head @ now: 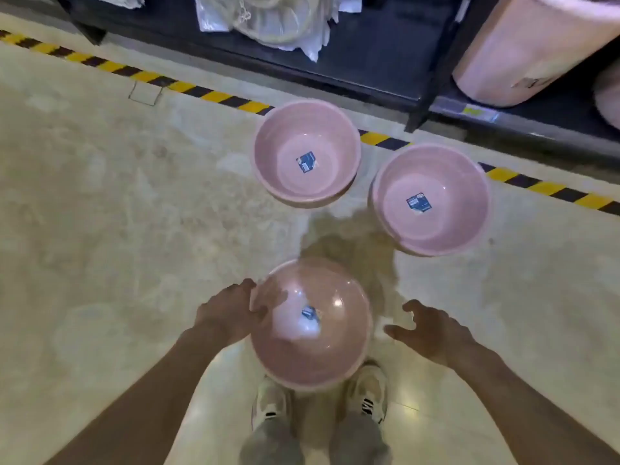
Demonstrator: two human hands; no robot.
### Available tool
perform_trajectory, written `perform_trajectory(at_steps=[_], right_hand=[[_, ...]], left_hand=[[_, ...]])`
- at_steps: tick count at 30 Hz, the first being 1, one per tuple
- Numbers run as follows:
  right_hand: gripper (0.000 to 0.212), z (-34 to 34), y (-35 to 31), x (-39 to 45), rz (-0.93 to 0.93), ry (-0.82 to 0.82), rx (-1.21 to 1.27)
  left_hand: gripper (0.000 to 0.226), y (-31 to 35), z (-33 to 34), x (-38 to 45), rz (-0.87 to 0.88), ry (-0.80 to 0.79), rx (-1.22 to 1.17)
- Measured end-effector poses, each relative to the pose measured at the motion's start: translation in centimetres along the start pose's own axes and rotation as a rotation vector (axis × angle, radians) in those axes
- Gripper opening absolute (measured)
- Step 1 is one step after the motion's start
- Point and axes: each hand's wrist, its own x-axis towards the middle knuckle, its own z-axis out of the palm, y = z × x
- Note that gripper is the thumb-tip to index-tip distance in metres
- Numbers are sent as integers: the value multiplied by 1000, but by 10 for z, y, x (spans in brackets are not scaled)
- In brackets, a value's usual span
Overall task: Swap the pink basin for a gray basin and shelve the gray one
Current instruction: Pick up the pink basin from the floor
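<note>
Three pink basins are in view, each with a blue label inside. The nearest pink basin (310,325) is blurred and hangs above my shoes, with my left hand (231,312) gripping its left rim. To its right, my right hand (432,330) is spread with fingers apart, a short gap from the rim and holding nothing. A second pink basin (307,152) and a third pink basin (431,199) rest upright on the floor farther ahead. No gray basin is visible.
A dark low shelf (385,62) runs along the top, holding white bagged goods (268,18) and a stack of pink basins on their side (536,45). Yellow-black tape (214,95) marks the floor before it. My shoes (318,404) stand below the held basin.
</note>
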Motion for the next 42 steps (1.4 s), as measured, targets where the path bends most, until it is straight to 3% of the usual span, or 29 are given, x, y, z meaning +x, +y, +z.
perform_trajectory(at_steps=[6, 9, 11, 18, 23, 26, 29, 35, 42], right_hand=[[86, 80, 3, 94, 117, -94, 121], [80, 112, 8, 121, 146, -97, 175], [75, 127, 8, 131, 189, -93, 204], [73, 166, 2, 154, 276, -61, 217], [45, 171, 1, 152, 284, 85, 200], [32, 167, 0, 146, 229, 146, 253], [22, 156, -1, 136, 129, 266, 465], [21, 104, 10, 102, 37, 299, 548], [13, 11, 25, 31, 93, 345, 716]], left_hand=[[85, -51, 93, 84, -122, -65, -129], [110, -70, 124, 103, -169, -58, -245], [114, -75, 140, 109, -205, -62, -378], [77, -81, 172, 126, -202, -26, -558], [52, -86, 179, 131, -174, 38, -567], [42, -85, 171, 128, -147, 81, -561], [32, -78, 155, 121, -101, 137, -575], [40, -50, 94, 89, -25, 153, -513], [41, 13, -20, 42, 72, 152, -493]])
